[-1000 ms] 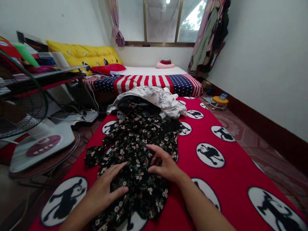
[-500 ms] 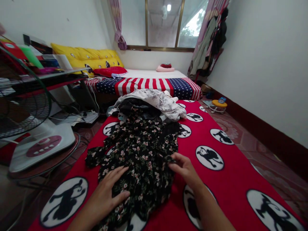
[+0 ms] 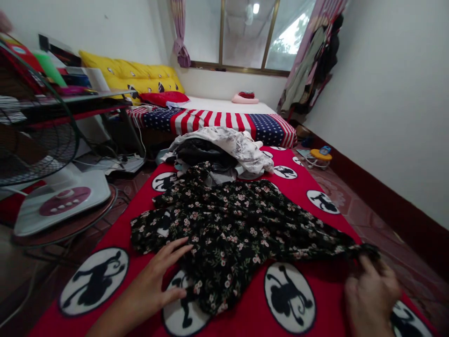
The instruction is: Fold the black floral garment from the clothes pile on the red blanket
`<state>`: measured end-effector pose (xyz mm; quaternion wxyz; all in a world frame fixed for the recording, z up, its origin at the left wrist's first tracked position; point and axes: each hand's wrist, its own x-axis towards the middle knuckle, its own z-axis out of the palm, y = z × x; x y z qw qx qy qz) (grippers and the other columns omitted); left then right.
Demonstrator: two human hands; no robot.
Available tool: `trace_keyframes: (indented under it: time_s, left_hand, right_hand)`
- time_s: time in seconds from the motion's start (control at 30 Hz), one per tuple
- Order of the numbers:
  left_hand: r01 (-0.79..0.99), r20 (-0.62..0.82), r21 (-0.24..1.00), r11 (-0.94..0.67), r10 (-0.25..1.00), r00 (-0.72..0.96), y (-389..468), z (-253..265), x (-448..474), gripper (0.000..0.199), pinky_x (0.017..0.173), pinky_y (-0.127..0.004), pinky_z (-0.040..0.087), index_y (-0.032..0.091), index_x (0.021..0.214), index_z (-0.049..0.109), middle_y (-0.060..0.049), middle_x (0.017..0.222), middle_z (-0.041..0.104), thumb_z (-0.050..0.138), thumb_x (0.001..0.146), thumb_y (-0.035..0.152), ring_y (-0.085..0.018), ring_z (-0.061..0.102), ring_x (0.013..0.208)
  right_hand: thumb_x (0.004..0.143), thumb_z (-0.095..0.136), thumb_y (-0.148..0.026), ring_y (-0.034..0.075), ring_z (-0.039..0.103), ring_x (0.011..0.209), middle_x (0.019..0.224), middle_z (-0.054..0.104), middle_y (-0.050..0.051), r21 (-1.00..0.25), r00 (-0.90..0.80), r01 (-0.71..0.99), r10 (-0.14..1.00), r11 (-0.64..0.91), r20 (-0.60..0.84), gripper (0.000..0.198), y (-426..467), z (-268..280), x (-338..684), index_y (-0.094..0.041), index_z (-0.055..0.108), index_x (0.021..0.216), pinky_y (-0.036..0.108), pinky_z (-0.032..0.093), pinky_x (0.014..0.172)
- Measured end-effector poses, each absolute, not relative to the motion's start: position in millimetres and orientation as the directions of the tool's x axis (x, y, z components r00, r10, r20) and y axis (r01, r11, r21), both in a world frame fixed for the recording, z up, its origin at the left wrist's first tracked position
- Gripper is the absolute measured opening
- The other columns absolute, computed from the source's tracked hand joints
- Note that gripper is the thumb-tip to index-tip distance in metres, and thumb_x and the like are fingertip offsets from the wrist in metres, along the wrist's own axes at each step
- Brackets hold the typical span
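A black floral garment (image 3: pixel 224 224) with small pink flowers lies spread on a red cloth (image 3: pixel 336 234) printed with black figures in white circles. My right hand (image 3: pixel 373 285), at the lower right and a little blurred, grips the end of a sleeve and holds it stretched out sideways. My left hand (image 3: pixel 168 271) lies with fingers spread at the garment's lower left edge, fingertips touching the fabric. The garment's other sleeve (image 3: pixel 147 229) rests bent on the left. Its upper part lies close to a heap of clothes.
A heap of white and black clothes (image 3: pixel 224 150) sits beyond the garment. A fan (image 3: pixel 63 201) on a round stool and a cluttered desk (image 3: pixel 70 103) stand left. Behind are a bed (image 3: pixel 224 121) and a window. A small yellow stool (image 3: pixel 320 154) is at right.
My right hand has moved far to the right, pulling the sleeve out straight, and the garment's lower part has shifted. My left hand stays nearly in place. The view has turned slightly.
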<state>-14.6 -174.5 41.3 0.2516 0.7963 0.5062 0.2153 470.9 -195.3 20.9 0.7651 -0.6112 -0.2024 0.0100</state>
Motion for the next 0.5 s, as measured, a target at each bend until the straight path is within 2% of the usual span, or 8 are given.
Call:
trace_keyframes:
  time_s: [0.07,0.13,0.17,0.23,0.3,0.33,0.4,0.5]
  left_hand:
    - [0.712,0.103,0.589,-0.381,0.910,0.401,-175,37,-13,0.073,0.107,-0.051,0.040,0.038,0.135,0.053,-0.007,0.147,0.046,0.075,0.066,0.023,-0.031,0.046,0.132]
    - [0.730,0.150,0.545,-0.413,0.904,0.400,-176,33,-9,0.072,0.107,-0.052,0.040,0.039,0.134,0.053,-0.006,0.147,0.046,0.071,0.068,0.018,-0.031,0.046,0.132]
    - [0.735,0.183,0.519,-0.436,0.897,0.402,-177,31,-7,0.071,0.107,-0.052,0.040,0.040,0.133,0.053,-0.005,0.148,0.045,0.068,0.068,0.015,-0.031,0.045,0.132]
    - [0.733,0.248,0.470,-0.491,0.871,0.424,-179,28,-1,0.068,0.109,-0.053,0.039,0.040,0.128,0.058,-0.002,0.149,0.042,0.064,0.068,0.010,-0.031,0.042,0.134]
    - [0.718,0.308,0.435,-0.544,0.839,0.449,-181,26,4,0.058,0.108,-0.054,0.038,0.038,0.118,0.065,-0.002,0.147,0.044,0.060,0.069,0.008,-0.030,0.042,0.133]
    - [0.708,0.329,0.427,-0.562,0.826,0.457,-182,25,6,0.051,0.107,-0.054,0.040,0.037,0.111,0.068,-0.002,0.143,0.048,0.058,0.071,0.007,-0.030,0.043,0.131]
    - [0.697,0.355,0.432,-0.573,0.818,0.453,-184,27,9,0.038,0.103,-0.051,0.043,0.033,0.097,0.072,-0.004,0.132,0.056,0.054,0.075,0.008,-0.028,0.049,0.124]
    - [0.693,0.302,0.485,-0.533,0.846,0.439,-187,36,10,0.031,0.097,-0.046,0.048,0.029,0.092,0.071,-0.006,0.117,0.062,0.051,0.078,0.010,-0.026,0.057,0.111]
  right_hand:
    - [0.058,0.076,-0.032,0.029,0.059,0.109,0.104,0.063,0.004,-0.928,0.941,0.301,0.089,0.218,0.326,0.036,-192,28,459,-0.025,0.058,0.089,0.052,0.044,0.097]
    - [0.060,0.077,-0.027,0.029,0.053,0.120,0.122,0.060,0.008,-0.896,0.903,0.404,0.075,0.183,0.422,0.044,-192,40,437,-0.023,0.060,0.100,0.048,0.043,0.100]
    - [0.065,0.076,-0.028,0.028,0.052,0.122,0.126,0.058,0.009,-0.878,0.869,0.445,0.153,0.178,0.471,0.042,-193,47,422,-0.022,0.061,0.103,0.045,0.045,0.098]
    - [0.075,0.070,-0.031,0.025,0.059,0.111,0.119,0.063,0.008,-0.872,0.742,0.454,0.464,0.183,0.483,0.029,-197,58,389,-0.021,0.063,0.101,0.038,0.049,0.089]
    - [0.080,0.065,-0.033,0.020,0.065,0.086,0.093,0.069,0.004,-0.900,0.431,0.415,0.842,0.134,0.324,0.020,-204,63,355,-0.022,0.065,0.096,0.031,0.052,0.076]
    - [0.079,0.067,-0.033,0.018,0.065,0.075,0.083,0.068,0.001,-0.902,0.206,0.422,0.959,0.092,0.194,0.022,-207,63,338,-0.023,0.066,0.099,0.028,0.051,0.068]
    - [0.070,0.075,-0.029,0.019,0.065,0.068,0.079,0.070,-0.001,-0.851,-0.185,0.521,0.982,0.067,-0.036,0.045,-212,59,308,-0.026,0.064,0.114,0.027,0.049,0.063]
    - [0.061,0.079,-0.022,0.026,0.067,0.090,0.105,0.072,0.005,-0.718,-0.377,0.679,0.911,0.151,-0.165,0.074,-216,48,277,-0.028,0.055,0.131,0.031,0.049,0.075]
